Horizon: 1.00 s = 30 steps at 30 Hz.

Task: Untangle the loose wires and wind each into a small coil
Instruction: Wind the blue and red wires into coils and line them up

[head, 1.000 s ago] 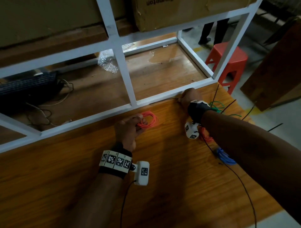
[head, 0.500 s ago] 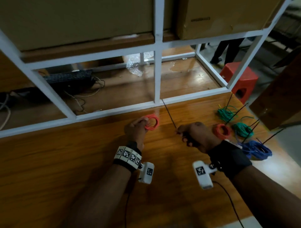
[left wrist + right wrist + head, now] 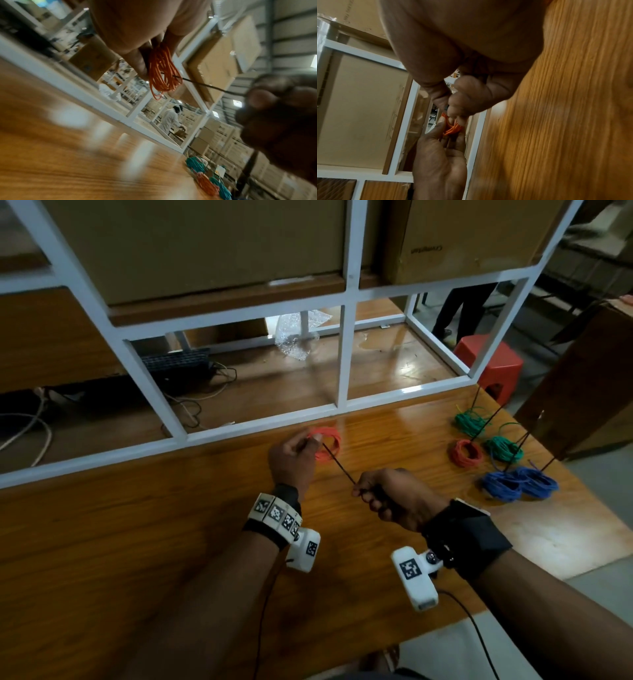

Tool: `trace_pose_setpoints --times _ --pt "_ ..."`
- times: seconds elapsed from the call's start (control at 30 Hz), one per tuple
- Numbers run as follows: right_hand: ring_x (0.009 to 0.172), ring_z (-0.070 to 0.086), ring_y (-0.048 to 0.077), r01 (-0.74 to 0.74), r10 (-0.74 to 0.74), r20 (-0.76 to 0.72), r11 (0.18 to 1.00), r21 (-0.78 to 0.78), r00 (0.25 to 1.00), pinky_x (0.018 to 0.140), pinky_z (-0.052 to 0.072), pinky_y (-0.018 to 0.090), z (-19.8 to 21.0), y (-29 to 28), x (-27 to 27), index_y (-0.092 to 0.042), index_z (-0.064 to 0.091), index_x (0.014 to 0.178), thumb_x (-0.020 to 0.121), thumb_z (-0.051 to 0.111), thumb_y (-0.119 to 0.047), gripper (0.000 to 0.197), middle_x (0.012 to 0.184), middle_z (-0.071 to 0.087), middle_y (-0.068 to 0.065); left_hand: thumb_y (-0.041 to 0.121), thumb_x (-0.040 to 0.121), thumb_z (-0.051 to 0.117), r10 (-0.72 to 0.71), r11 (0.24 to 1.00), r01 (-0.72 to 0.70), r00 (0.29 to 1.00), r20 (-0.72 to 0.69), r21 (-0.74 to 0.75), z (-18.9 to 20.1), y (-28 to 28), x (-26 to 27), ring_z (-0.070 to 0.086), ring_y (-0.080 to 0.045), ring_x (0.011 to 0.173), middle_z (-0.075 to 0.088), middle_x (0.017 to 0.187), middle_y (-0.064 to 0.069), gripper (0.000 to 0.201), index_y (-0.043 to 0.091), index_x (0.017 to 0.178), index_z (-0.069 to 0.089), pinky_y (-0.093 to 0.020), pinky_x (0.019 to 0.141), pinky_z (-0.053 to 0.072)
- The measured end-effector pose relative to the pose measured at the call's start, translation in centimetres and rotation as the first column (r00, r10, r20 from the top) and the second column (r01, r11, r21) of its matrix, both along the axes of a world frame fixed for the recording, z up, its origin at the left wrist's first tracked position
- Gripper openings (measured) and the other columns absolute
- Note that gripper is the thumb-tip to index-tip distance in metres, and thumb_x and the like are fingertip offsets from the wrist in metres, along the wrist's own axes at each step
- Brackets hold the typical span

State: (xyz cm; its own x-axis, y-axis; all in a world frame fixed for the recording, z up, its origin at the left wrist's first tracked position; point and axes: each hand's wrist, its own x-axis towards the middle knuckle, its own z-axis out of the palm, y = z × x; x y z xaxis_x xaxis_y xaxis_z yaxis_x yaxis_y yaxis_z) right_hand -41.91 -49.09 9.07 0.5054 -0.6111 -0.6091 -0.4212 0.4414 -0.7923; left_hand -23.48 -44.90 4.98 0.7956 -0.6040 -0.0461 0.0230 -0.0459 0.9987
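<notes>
An orange wire coil [image 3: 331, 444] hangs from my left hand [image 3: 310, 441], which pinches it at the rim above the wooden table [image 3: 171, 542]. In the left wrist view the orange coil [image 3: 163, 70] dangles below the fingertips. My right hand [image 3: 361, 493] pinches one end of a thin black tie [image 3: 337, 465]. The tie slants up-left, and its far tip reaches the coil by my left thumb. The black tie [image 3: 205, 85] passes into the coil's loop. From the right wrist, the orange coil [image 3: 452, 128] shows between both hands.
Wound coils lie at the table's right: two green [image 3: 471, 421] [image 3: 503, 448], one red [image 3: 466, 453], two blue [image 3: 501, 486] [image 3: 537, 482], with loose black ties [image 3: 486, 419] among them. A white metal frame [image 3: 342, 354] borders the far edge. A red stool [image 3: 489, 364] stands beyond the corner.
My right hand came back from the frame at the far right to the middle, bringing a black tie. The tie's tip now meets the orange coil. The left hand kept holding the coil.
</notes>
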Motion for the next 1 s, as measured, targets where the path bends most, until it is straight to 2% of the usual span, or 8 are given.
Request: trace_pose_setpoints --times 0.07,0.2,0.27,0.47,0.73,0.8,0.87,1.0 --pt "0.050 0.039 0.012 0.007 -0.007 0.011 1.000 -0.014 1.000 0.043 0.025 0.025 0.4 0.4 0.0 -0.008 0.069 0.083 0.092 0.057 -0.013 0.016 0.062 0.052 -0.001 0.024 0.086 0.078 -0.075 0.997 0.077 0.995 0.058 -0.017 0.2 0.9 -0.8 0.071 -0.006 0.096 0.076 0.105 0.003 0.029 0.018 0.114 0.075 -0.017 0.074 0.057" --pt "0.050 0.040 0.012 0.045 -0.045 0.012 0.998 -0.050 0.999 0.044 0.025 0.026 1.0 0.9 -0.3 -0.005 0.073 0.086 0.092 0.059 -0.013 0.017 0.063 0.054 -0.001 0.019 0.086 0.077 -0.100 0.994 0.100 0.995 -0.004 -0.032 0.8 2.0 -2.1 0.074 -0.014 0.093 0.078 0.098 0.001 0.018 0.026 0.103 0.075 -0.037 0.081 0.062" --pt "0.050 0.040 0.013 0.066 -0.065 0.011 0.996 -0.057 0.998 0.046 0.024 0.028 0.9 1.2 -0.5 -0.002 0.075 0.090 0.093 0.060 -0.013 0.018 0.064 0.055 0.000 0.015 0.088 0.075 -0.100 0.995 0.099 0.993 -0.064 -0.026 1.0 2.3 -2.6 0.075 -0.013 0.089 0.078 0.093 0.003 0.019 0.032 0.098 0.073 -0.040 0.081 0.062" --pt "0.051 0.039 0.016 0.083 -0.082 0.015 0.995 -0.058 0.996 0.049 0.022 0.031 0.6 2.1 -0.9 0.002 0.074 0.094 0.095 0.061 -0.013 0.020 0.066 0.055 0.002 0.011 0.090 0.072 -0.117 0.993 0.113 0.979 -0.168 -0.034 1.6 2.4 -3.5 0.074 -0.015 0.091 0.078 0.096 0.001 0.018 0.020 0.106 0.073 -0.032 0.077 0.062" --pt "0.051 0.045 0.015 0.057 -0.048 0.075 0.992 -0.116 0.996 0.045 0.029 0.028 0.9 1.9 -1.5 0.000 0.077 0.096 0.095 0.066 -0.016 0.019 0.071 0.062 0.003 0.012 0.087 0.074 -0.067 0.996 0.052 0.973 -0.221 -0.073 2.5 2.1 -3.6 0.073 -0.014 0.094 0.076 0.104 -0.004 0.021 0.025 0.103 0.072 -0.033 0.084 0.060" --pt "0.052 0.053 0.015 0.047 -0.024 0.132 0.984 -0.174 0.991 0.045 0.035 0.027 1.0 2.1 -1.8 -0.007 0.078 0.101 0.095 0.071 -0.017 0.013 0.074 0.069 0.005 0.013 0.085 0.075 -0.027 0.994 0.004 0.977 -0.213 -0.105 2.6 1.9 -3.6 0.071 -0.014 0.100 0.074 0.113 -0.003 0.035 0.033 0.112 0.066 -0.030 0.083 0.059" --pt "0.057 0.062 0.017 0.057 -0.009 0.182 0.965 -0.258 0.983 0.047 0.041 0.028 1.2 2.6 -2.1 -0.015 0.076 0.108 0.094 0.076 -0.021 0.015 0.078 0.074 0.007 0.015 0.084 0.076 -0.013 0.994 -0.012 0.977 -0.213 -0.113 2.9 1.8 -3.6 0.069 -0.014 0.105 0.071 0.118 -0.002 0.044 0.031 0.123 0.063 -0.028 0.083 0.058" --pt "0.067 0.071 0.023 0.087 0.045 0.287 0.899 -0.430 0.957 0.052 0.052 0.032 1.7 3.5 -2.7 -0.011 0.076 0.105 0.092 0.076 -0.026 0.019 0.084 0.077 0.011 0.016 0.087 0.074 -0.023 0.995 0.001 0.976 -0.219 -0.101 3.6 1.8 -3.6 0.071 -0.014 0.102 0.075 0.111 -0.001 0.029 0.021 0.115 0.069 -0.034 0.090 0.058"
